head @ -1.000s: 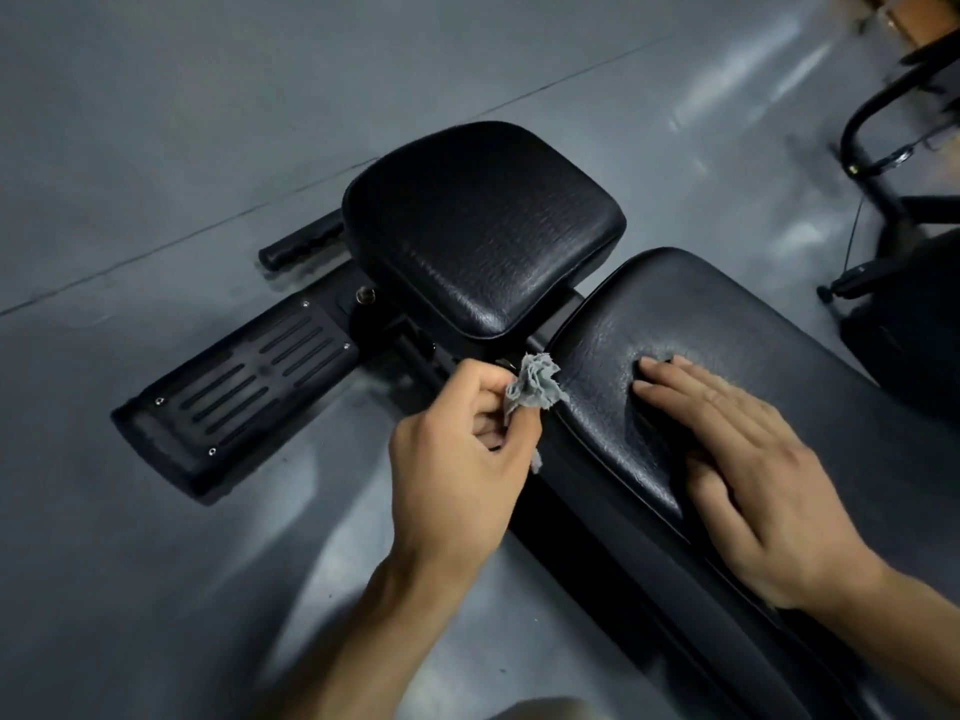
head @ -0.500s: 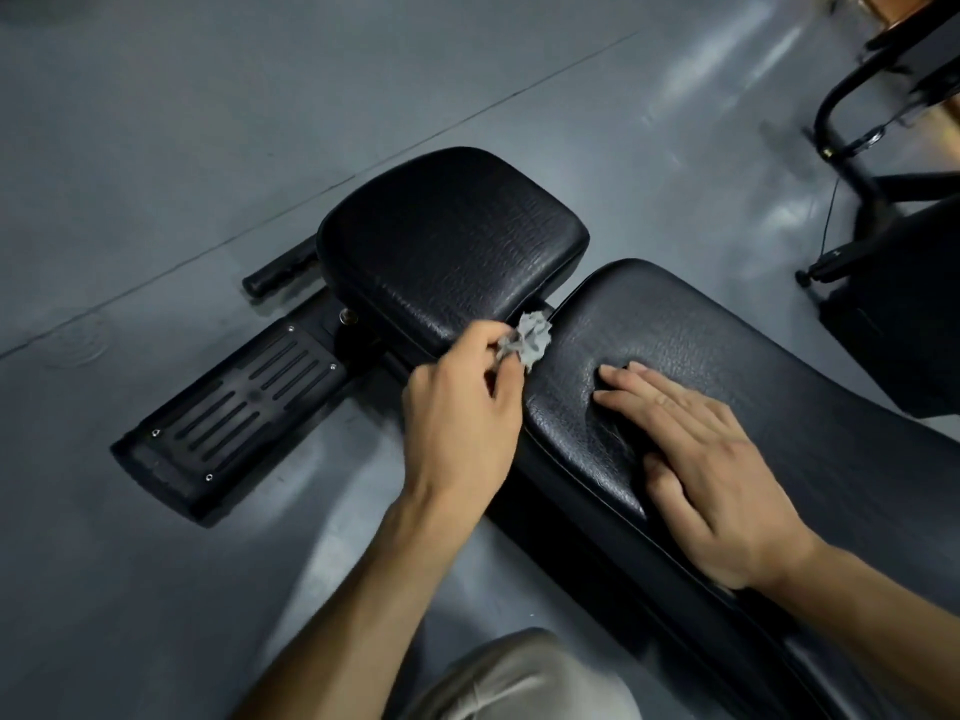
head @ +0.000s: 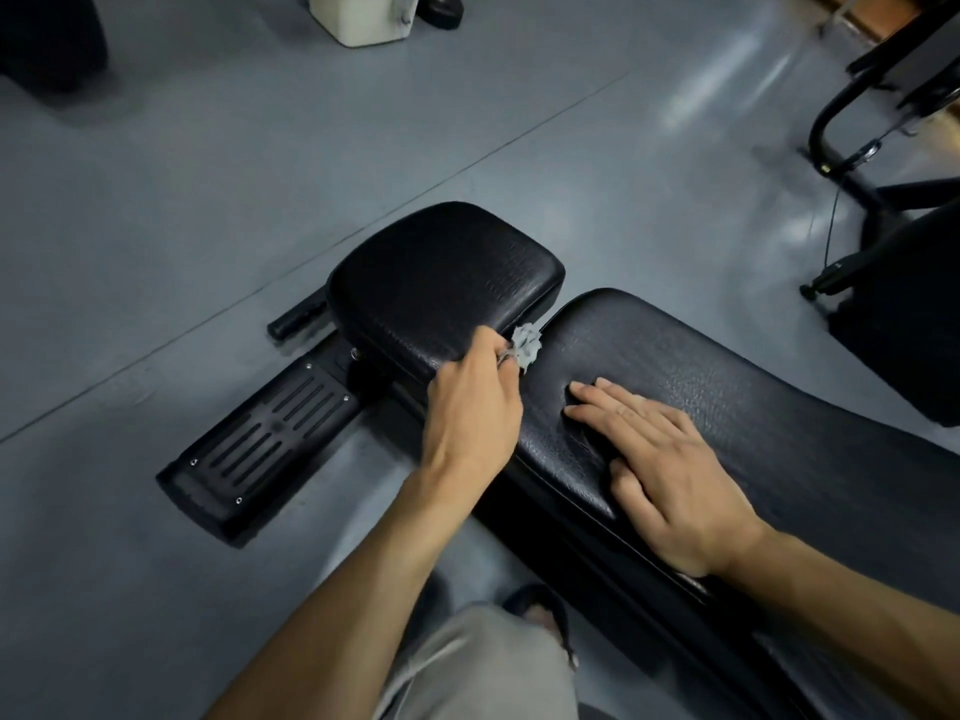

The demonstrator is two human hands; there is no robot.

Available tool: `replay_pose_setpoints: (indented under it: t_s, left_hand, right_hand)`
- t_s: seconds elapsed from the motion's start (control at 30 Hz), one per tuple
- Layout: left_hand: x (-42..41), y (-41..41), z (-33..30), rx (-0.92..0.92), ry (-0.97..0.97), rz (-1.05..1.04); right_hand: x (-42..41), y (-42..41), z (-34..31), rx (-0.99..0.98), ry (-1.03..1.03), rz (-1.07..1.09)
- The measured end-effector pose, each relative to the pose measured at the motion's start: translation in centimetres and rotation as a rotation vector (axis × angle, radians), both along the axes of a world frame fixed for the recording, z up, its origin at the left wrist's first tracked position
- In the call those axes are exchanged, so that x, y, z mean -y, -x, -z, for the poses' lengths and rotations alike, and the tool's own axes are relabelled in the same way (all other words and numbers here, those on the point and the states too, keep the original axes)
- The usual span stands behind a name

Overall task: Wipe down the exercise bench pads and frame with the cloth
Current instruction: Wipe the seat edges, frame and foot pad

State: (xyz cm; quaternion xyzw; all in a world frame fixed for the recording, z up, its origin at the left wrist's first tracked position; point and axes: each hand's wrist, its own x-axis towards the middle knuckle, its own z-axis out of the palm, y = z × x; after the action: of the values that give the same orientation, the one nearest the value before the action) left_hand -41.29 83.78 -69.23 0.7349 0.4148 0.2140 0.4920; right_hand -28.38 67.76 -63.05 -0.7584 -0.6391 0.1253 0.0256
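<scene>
A black exercise bench lies across the floor. Its small square seat pad (head: 447,283) sits left of the long back pad (head: 727,387). My left hand (head: 472,407) pinches a small crumpled grey cloth (head: 525,344) at the gap between the two pads, against the seat pad's near right corner. My right hand (head: 670,470) lies flat, fingers straight, pressing on the near end of the long pad. The frame's black slotted foot plate (head: 260,444) and a short black handle bar (head: 296,322) stick out to the left.
Grey floor surrounds the bench. Another black machine with curved tubing (head: 852,122) and a dark pad (head: 914,314) stands at the right. A cream-coloured object (head: 363,15) stands at the top. My knee in light trousers (head: 483,667) is at the bottom.
My left hand has carried the cloth up from beside the long pad's edge into the gap by the seat pad's corner. The view has pulled back. My right hand stays flat on the long pad.
</scene>
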Motion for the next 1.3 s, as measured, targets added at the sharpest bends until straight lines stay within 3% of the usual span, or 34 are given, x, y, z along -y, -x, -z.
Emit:
replay_pose_setpoints:
  t_s: [0.17, 0.4, 0.53, 0.67, 0.87, 1.03, 1.13, 1.3]
  left_hand:
    - [0.2, 1.5, 0.0, -0.042, 0.012, 0.020]
    - [-2.5, -6.8, -2.8, -0.206, -0.132, 0.146]
    - [-2.3, -5.4, -2.4, -0.199, -0.185, 0.178]
    - [-2.1, -3.9, -1.6, -0.160, -0.234, 0.158]
    - [-4.5, -13.9, -2.5, -0.222, -0.204, 0.225]
    - [-4.3, -11.0, -1.7, -0.082, -0.240, 0.267]
    - [-4.3, -8.9, -2.3, -0.104, -0.107, 0.252]
    - [-5.6, -15.8, -3.1, -0.131, -0.058, 0.266]
  right_hand:
    - [0.1, -0.2, -0.1, -0.012, 0.005, 0.001]
    - [-0.8, -1.1, 0.0, -0.067, -0.011, -0.028]
    - [-0.6, -1.4, 0.2, -0.076, -0.025, -0.047]
    - [-2.5, -5.2, -0.2, -0.020, -0.006, -0.199]
    - [-6.8, -11.3, 0.6, 0.104, -0.066, -0.214]
    - [-8.2, -13.9, 2.2, -0.018, -0.234, 0.040]
    - [-8.2, -13.8, 2.5, -0.041, -0.225, 0.082]
    - [-8.6, -14.2, 2.2, -0.119, -0.230, 0.144]
